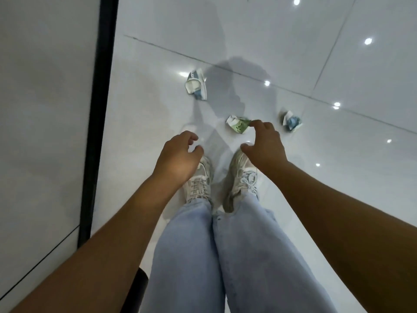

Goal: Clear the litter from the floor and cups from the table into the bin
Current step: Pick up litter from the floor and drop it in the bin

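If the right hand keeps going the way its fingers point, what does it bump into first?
Most likely the green crumpled paper. The right hand points down toward it, fingertips right at its edge, though from above I can't tell whether they touch yet.

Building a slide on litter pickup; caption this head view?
Right hand reaches toward green crumpled wrapper; two blue-white wrappers lie beyond; left hand empty.

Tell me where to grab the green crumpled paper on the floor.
Pinch the green crumpled paper across its raised folds, coming straight down from above. It lies loose on the floor, bunched up, so the ridges give fingers purchase. The right hand is nearest, probably the one to use.
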`<state>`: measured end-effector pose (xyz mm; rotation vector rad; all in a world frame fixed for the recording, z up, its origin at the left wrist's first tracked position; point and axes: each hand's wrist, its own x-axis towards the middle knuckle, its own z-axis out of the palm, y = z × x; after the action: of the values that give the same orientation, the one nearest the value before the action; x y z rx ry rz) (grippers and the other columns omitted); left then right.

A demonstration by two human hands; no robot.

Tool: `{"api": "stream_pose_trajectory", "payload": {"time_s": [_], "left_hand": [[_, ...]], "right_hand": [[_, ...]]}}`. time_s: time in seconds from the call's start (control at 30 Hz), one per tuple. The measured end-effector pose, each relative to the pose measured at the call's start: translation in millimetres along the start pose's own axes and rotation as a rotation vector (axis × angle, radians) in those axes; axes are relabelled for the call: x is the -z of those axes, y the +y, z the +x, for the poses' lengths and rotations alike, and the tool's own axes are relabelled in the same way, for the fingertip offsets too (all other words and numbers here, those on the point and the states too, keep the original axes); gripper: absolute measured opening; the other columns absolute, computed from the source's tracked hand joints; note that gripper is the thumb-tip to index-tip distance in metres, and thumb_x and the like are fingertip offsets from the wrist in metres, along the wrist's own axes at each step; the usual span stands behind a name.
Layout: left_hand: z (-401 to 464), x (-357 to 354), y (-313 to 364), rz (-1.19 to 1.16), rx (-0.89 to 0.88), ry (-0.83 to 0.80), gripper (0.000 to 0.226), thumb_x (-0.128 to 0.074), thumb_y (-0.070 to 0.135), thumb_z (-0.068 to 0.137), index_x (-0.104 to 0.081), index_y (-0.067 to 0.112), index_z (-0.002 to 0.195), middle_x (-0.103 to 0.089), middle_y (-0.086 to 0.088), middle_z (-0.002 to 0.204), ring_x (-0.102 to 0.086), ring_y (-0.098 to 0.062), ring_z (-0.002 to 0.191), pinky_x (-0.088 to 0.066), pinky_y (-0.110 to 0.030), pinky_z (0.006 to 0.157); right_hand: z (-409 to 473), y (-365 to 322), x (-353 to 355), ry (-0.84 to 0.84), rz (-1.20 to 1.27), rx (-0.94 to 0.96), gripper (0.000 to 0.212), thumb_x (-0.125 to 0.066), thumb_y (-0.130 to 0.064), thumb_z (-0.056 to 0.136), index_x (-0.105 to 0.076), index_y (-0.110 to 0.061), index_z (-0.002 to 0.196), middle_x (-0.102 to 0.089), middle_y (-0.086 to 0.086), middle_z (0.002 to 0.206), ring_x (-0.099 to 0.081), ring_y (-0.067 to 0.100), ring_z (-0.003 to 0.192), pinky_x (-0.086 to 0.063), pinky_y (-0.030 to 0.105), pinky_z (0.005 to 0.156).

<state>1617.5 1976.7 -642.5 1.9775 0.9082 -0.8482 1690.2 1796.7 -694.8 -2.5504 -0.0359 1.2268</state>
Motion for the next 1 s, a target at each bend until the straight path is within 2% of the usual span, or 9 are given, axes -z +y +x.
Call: {"api": "stream_pose_trajectory", "payload": {"time_s": [0.13, 0.3, 0.57, 0.7, 0.83, 0.93, 1.0], "left_hand": [[41.4, -24.7, -15.1, -0.007, 0.015, -0.024, 0.03, -0.054, 0.026, 0.094, -0.057, 0.017, 0.122, -0.059, -0.002, 0.123, -0.055, -0.016, 0.11, -0.037, -0.022, 0.085], [79.6, -48.0, -29.4, -0.024, 0.026, -0.025, 0.028, -0.054, 0.029, 0.094, -0.059, 0.019, 0.119, -0.06, 0.002, 0.119, -0.055, -0.013, 0.106, -0.038, -0.023, 0.085], [109.8, -72.0, -23.8, -0.055, 0.022, -0.043, 0.028, -0.055, 0.028, 0.092, -0.059, 0.019, 0.119, -0.061, 0.0, 0.115, -0.056, -0.014, 0.104, -0.044, -0.026, 0.088], [113.2, -71.3, -9.6, -0.058, 0.047, -0.05, 0.029, -0.055, 0.028, 0.093, -0.059, 0.019, 0.121, -0.06, 0.0, 0.117, -0.055, -0.014, 0.104, -0.041, -0.024, 0.083], [103.1, -59.6, 15.5, -0.166, 0.118, -0.038, 0.031, -0.056, 0.025, 0.092, -0.059, 0.018, 0.122, -0.059, 0.0, 0.116, -0.054, -0.014, 0.102, -0.038, -0.022, 0.08], [85.2, -47.5, 37.9, -0.24, 0.147, -0.056, 0.039, -0.058, 0.027, 0.091, -0.053, 0.022, 0.129, -0.054, 0.004, 0.116, -0.051, -0.012, 0.103, -0.038, -0.016, 0.071], [70.4, -38.7, 54.2, -0.278, 0.156, -0.088, 0.043, -0.062, 0.024, 0.089, -0.051, 0.023, 0.131, -0.051, 0.004, 0.115, -0.052, -0.013, 0.105, -0.041, -0.015, 0.072]], "right_hand": [[56.2, 17.2, -37.0, 0.001, -0.073, 0.058, 0.062, -0.069, -0.015, 0.082, -0.042, -0.017, 0.137, -0.041, 0.01, 0.138, -0.041, 0.032, 0.121, -0.044, 0.036, 0.081], [105.8, 31.2, -69.9, -0.01, -0.144, 0.083, 0.066, -0.07, -0.01, 0.079, -0.041, -0.016, 0.138, -0.038, 0.011, 0.14, -0.036, 0.032, 0.126, -0.044, 0.04, 0.093], [127.8, 44.8, -84.6, -0.016, -0.174, 0.109, 0.057, -0.067, -0.01, 0.08, -0.046, -0.011, 0.133, -0.042, 0.011, 0.132, -0.039, 0.03, 0.12, -0.046, 0.04, 0.085], [114.4, 40.3, -74.9, -0.029, -0.124, 0.11, 0.057, -0.068, -0.016, 0.081, -0.046, -0.012, 0.134, -0.045, 0.009, 0.131, -0.04, 0.028, 0.119, -0.045, 0.038, 0.089], [75.1, 20.4, -51.1, -0.013, -0.012, 0.215, 0.059, -0.07, -0.018, 0.08, -0.048, -0.011, 0.134, -0.048, 0.01, 0.13, -0.043, 0.028, 0.115, -0.038, 0.03, 0.088], [36.9, 5.2, -27.8, -0.012, 0.065, 0.282, 0.064, -0.074, -0.018, 0.078, -0.048, -0.01, 0.135, -0.049, 0.01, 0.131, -0.045, 0.027, 0.115, -0.038, 0.029, 0.091], [13.0, -2.9, -10.9, 0.003, 0.122, 0.295, 0.064, -0.076, -0.019, 0.078, -0.048, -0.01, 0.135, -0.05, 0.009, 0.131, -0.045, 0.025, 0.116, -0.041, 0.031, 0.093]]}}
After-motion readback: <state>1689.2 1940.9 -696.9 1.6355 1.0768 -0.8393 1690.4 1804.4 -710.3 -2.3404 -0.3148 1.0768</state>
